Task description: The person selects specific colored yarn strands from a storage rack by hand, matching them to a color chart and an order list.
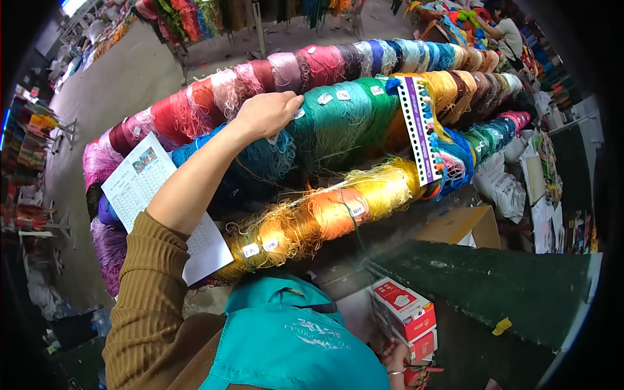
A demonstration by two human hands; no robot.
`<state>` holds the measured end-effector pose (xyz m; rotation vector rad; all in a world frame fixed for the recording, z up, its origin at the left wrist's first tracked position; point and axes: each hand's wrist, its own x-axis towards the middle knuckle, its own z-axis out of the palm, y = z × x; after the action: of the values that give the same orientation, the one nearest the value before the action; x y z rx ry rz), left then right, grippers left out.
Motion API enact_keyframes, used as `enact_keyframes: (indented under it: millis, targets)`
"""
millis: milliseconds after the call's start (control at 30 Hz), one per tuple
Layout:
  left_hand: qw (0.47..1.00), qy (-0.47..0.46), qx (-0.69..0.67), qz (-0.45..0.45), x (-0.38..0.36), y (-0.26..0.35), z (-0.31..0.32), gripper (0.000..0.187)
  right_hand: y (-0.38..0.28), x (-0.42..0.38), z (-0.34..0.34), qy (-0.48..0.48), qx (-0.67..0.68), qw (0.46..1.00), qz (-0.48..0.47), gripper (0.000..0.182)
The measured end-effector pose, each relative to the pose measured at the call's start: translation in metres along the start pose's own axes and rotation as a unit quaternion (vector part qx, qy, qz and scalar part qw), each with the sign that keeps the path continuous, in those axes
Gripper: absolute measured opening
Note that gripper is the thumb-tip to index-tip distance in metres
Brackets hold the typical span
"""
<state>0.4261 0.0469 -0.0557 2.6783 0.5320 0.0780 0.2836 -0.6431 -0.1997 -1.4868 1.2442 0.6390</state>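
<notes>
My left arm, in a ribbed brown sleeve, stretches across to the middle row of thread. My left hand [270,114] rests over the top of the blue-teal thread skeins [305,133], its fingers closed together on the strands beside a small white tag. Low in view, my right hand [394,355], with a bracelet at the wrist, has curled fingers beside a red-and-white box [406,312]; I cannot tell what it holds. Something red [419,376] shows just below that hand. Beneath my left forearm lies a printed sheet [140,179] with a small picture and a table.
Rows of coloured skeins fill the rack, including yellow-orange thread [338,211] nearest me. A punched card of threads [419,130] hangs over the right side. An open cardboard box [461,227] and white plastic bag [502,192] stand right. A person [509,36] is far back.
</notes>
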Motion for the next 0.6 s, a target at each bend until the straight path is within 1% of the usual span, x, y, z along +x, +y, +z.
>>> enact_keyframes:
  millis: [33,67,100,167,200,233,267,300,333,400,433,533,567,600]
  targets:
    - [1.0,-0.013,-0.006,-0.008,-0.001,0.003,-0.003,0.048,0.0,-0.014,0.009,-0.068,0.036,0.997,0.015,0.018]
    - [0.999,-0.026,-0.013,-0.015,-0.002,0.006,-0.007,0.048,-0.008,-0.021,0.032,-0.169,0.083,0.982,0.006,0.02]
    - [1.0,-0.025,-0.011,-0.015,0.0,0.002,-0.003,0.048,-0.025,-0.029,0.068,-0.269,0.129,0.955,-0.004,0.022]
    - [0.999,-0.029,-0.013,-0.019,-0.002,0.005,-0.006,0.048,-0.069,-0.084,0.158,-0.382,0.149,0.911,-0.042,0.025]
    - [0.999,-0.033,-0.013,-0.023,-0.003,0.006,-0.008,0.048,-0.093,-0.114,0.199,-0.47,0.162,0.867,-0.031,0.014]
    - [0.999,-0.034,-0.014,-0.022,-0.003,0.006,-0.008,0.048,-0.111,-0.138,0.24,-0.56,0.164,0.811,-0.046,0.014]
    - [0.999,-0.032,-0.015,-0.023,-0.003,0.007,-0.009,0.048,-0.124,-0.16,0.281,-0.548,0.178,0.815,-0.06,0.01]
    - [0.999,-0.03,-0.016,-0.024,-0.004,0.008,-0.009,0.048,-0.137,-0.181,0.316,-0.564,0.155,0.805,-0.103,0.007]
    - [0.999,-0.027,-0.016,-0.021,-0.004,0.007,-0.009,0.048,-0.146,-0.186,0.347,-0.588,0.131,0.786,-0.136,0.007]
    - [0.999,-0.027,-0.014,-0.022,-0.005,0.008,-0.01,0.048,-0.161,-0.217,0.403,-0.56,0.027,0.793,-0.239,0.013]
    - [0.999,-0.028,-0.013,-0.022,-0.006,0.009,-0.011,0.048,-0.162,-0.22,0.426,-0.541,0.02,0.798,-0.265,0.015]
    - [0.999,-0.026,-0.012,-0.028,-0.006,0.011,-0.012,0.048,-0.16,-0.221,0.469,-0.467,-0.026,0.804,-0.367,0.021]
    - [0.999,-0.023,-0.014,-0.03,-0.007,0.011,-0.012,0.048,-0.158,-0.217,0.478,-0.445,-0.027,0.809,-0.383,0.019]
    - [0.999,-0.021,-0.016,-0.025,-0.007,0.01,-0.013,0.048,-0.156,-0.214,0.484,-0.446,-0.029,0.808,-0.383,0.019]
